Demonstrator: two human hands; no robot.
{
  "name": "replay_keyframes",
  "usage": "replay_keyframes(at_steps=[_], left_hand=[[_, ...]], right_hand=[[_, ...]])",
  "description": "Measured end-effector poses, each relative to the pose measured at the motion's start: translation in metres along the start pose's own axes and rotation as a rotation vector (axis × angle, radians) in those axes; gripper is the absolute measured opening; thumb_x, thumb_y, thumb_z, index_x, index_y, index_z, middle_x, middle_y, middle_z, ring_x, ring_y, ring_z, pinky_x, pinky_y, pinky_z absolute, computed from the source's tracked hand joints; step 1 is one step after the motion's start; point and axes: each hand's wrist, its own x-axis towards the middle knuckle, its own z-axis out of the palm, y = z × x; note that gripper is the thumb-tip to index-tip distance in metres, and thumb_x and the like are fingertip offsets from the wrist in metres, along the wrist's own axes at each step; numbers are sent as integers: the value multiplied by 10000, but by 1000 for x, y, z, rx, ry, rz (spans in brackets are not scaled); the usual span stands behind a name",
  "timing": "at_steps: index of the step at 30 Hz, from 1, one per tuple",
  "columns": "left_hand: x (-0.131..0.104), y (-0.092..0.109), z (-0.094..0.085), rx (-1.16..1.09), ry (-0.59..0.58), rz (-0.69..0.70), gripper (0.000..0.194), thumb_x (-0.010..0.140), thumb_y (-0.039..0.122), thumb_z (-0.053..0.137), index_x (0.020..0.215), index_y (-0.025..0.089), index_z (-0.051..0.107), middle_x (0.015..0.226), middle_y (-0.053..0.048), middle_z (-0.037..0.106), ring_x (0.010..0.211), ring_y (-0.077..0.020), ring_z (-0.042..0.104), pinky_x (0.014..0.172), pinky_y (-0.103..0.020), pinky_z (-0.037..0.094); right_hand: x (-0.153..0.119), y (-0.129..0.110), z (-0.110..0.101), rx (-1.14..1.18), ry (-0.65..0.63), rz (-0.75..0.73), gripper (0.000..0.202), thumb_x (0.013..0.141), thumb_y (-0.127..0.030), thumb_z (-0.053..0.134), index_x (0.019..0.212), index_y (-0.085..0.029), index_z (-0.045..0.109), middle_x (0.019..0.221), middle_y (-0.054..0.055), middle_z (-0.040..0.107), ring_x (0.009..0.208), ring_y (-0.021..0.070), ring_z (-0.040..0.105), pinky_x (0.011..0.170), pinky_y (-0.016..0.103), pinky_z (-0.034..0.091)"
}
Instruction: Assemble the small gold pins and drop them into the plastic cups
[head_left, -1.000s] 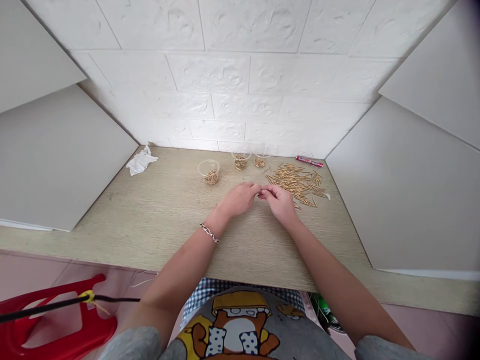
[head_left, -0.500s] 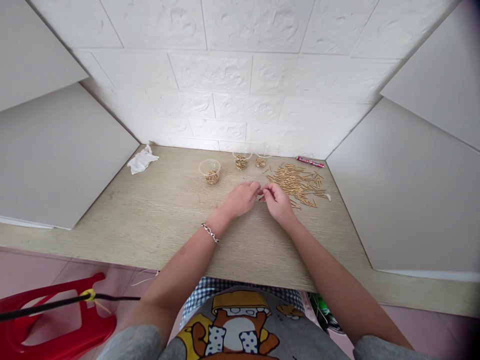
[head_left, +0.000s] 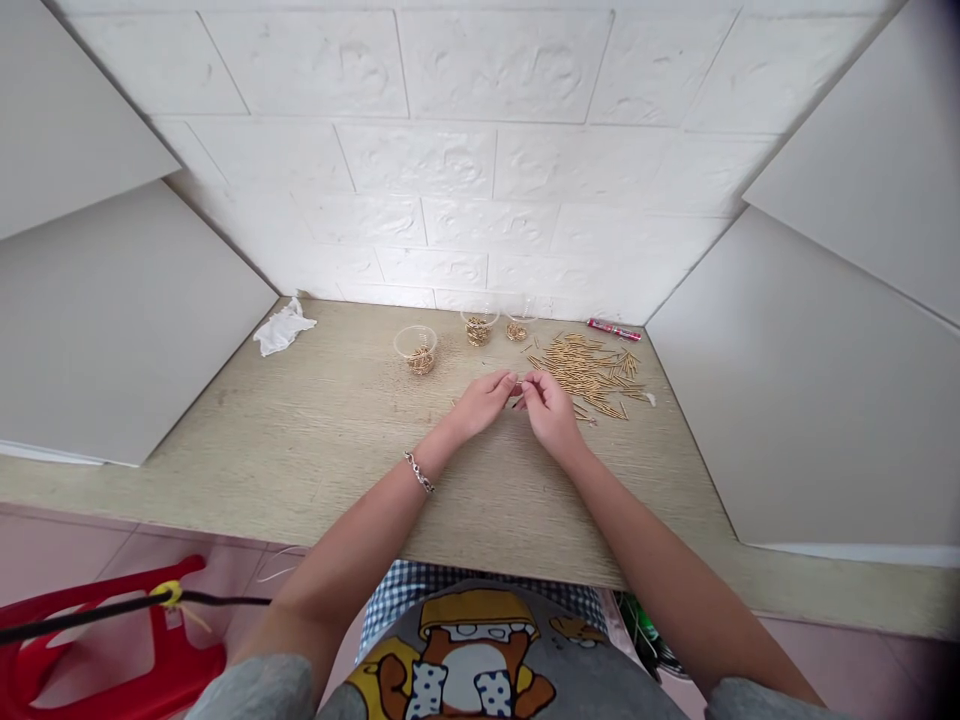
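Near edge: grey printed T-shirt (head_left: 480, 650) against the table (head_left: 300, 430), red plastic stool (head_left: 172, 650) on the floor at far left, black cord (head_left: 90, 610) with yellow tie across it. Silver chain bracelet (head_left: 418, 472) on left wrist.

Next out, mid-table: left hand (head_left: 481, 402) and right hand (head_left: 551, 410), fingertips nearly meeting. Grip on both: pinched closed on one thin piece (head_left: 519, 382), between the two sets of fingertips. Long axis of thin piece roughly left-right, about parallel to the table's front edge, one end toward each hand. Too small to tell tip from tail. Small dark tip (head_left: 516, 404) just below, by the right fingers; unclear if part of the same piece.

Right of and beyond right hand: pile of gold pins (head_left: 577, 368), flat on the table, axes mixed, many diagonal from far left to near right. Small fanned cluster (head_left: 628, 364) at its right side, white scrap (head_left: 650, 399) just nearer.

Beyond left hand: clear plastic cup (head_left: 415, 345), upright, gold pieces inside, fine specks around. Farther back: middle cup (head_left: 478, 330) and right cup (head_left: 517, 328), side by side, gold pieces in both.

Back right: red tube (head_left: 613, 329), axis left-right, right end slightly nearer. Back left: crumpled white tissue (head_left: 283, 328). Behind: white brick-pattern wall (head_left: 450, 160).
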Motion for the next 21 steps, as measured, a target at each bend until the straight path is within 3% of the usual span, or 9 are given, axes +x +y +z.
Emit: replay_keyframes(at_steps=[10, 21], left_hand=[[4, -2, 3, -148, 109, -44, 312, 832, 354, 385, 578, 172, 394, 566, 42, 383, 570, -101, 365, 597, -238, 319], [0, 0, 11, -88, 219, -18, 305, 831, 351, 391, 594, 168, 449, 578, 32, 434, 590, -106, 403, 582, -237, 313]], right_hand=[[-2, 2, -1, -4, 35, -35, 202, 768, -364, 505, 793, -178, 582, 684, 24, 634, 585, 141, 577, 620, 297, 464], [-7, -6, -1, -116, 91, -107, 174, 791, -316, 496, 799, -173, 594, 679, 23, 646, 587, 137, 585, 619, 281, 463]])
